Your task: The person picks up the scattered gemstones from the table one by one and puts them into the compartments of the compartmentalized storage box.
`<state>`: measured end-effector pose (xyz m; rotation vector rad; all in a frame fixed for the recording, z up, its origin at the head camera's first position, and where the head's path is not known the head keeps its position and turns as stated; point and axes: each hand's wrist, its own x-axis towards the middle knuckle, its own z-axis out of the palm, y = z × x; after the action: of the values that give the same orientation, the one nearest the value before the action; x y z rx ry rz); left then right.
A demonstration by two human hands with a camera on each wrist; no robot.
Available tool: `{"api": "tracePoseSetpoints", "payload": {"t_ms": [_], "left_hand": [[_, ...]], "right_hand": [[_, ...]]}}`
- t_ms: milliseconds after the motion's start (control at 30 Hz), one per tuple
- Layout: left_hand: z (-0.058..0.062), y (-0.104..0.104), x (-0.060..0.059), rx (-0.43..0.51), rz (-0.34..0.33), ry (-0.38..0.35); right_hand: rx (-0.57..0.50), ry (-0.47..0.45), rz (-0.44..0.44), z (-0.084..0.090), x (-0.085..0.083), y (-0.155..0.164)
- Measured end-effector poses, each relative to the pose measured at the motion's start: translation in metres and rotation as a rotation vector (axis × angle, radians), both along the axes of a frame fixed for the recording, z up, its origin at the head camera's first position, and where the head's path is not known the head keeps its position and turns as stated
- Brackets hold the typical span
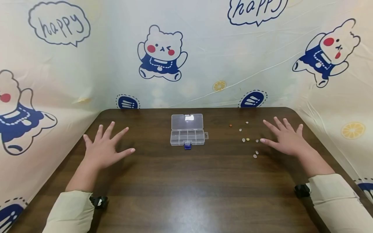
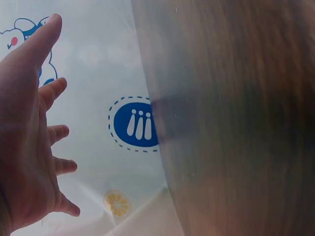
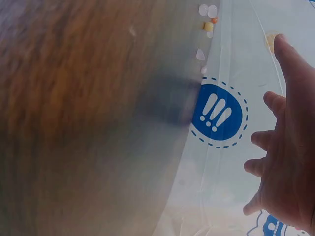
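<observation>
Head view. Left hand (image 1: 105, 147) flat over the table (image 1: 186, 194), fingers spread wide and straight, holding nothing. Right hand (image 1: 287, 139) likewise splayed, palm down, empty. Clear compartment box (image 1: 187, 133) sits at table centre, lid thrown back toward 12 o'clock, blue latch (image 1: 187, 146) at its 6 o'clock edge; compartments look empty. Scattered beads (image 1: 247, 139), whitish, yellow and one orange, lie at 3 o'clock from the box, just beside the right fingertips at their 9 o'clock.

Left wrist view. Left hand (image 2: 27, 132) at frame left, fingers extended and apart, nothing gripped. Table edge blurred, printed cloth beyond.

Right wrist view. Right hand (image 3: 285, 152) at frame right, fingers open and separated, empty. Beads (image 3: 207, 11) show at 12 o'clock along the table edge.

Judgement: work reads as not yet started, both hands at rest. Next move likely calls for a fine fingertip pinch by the right hand on one bead, then a carry toward 9 o'clock to a compartment.
</observation>
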<state>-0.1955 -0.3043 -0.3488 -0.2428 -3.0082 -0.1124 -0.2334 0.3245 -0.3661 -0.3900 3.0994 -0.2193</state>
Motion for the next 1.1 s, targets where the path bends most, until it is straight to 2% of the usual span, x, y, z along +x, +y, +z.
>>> {"api": "tracePoseSetpoints", "payload": {"t_ms": [467,633,900,1100], "left_hand": [[-0.008,0.014,-0.014,0.124,-0.05,-0.086],[-0.012,0.019,-0.017,0.178,-0.097,-0.116],[-0.016,0.025,-0.023,0.346,-0.182,-0.179],[-0.022,0.027,-0.032,0.478,-0.221,-0.186]], "right_hand": [[-0.114,-0.028,0.019,0.0,0.004,0.005],[-0.161,-0.027,0.045,-0.003,0.002,0.008],[-0.283,-0.062,0.117,-0.007,-0.003,0.012],[-0.336,-0.075,0.157,-0.008,-0.004,0.01]]}}
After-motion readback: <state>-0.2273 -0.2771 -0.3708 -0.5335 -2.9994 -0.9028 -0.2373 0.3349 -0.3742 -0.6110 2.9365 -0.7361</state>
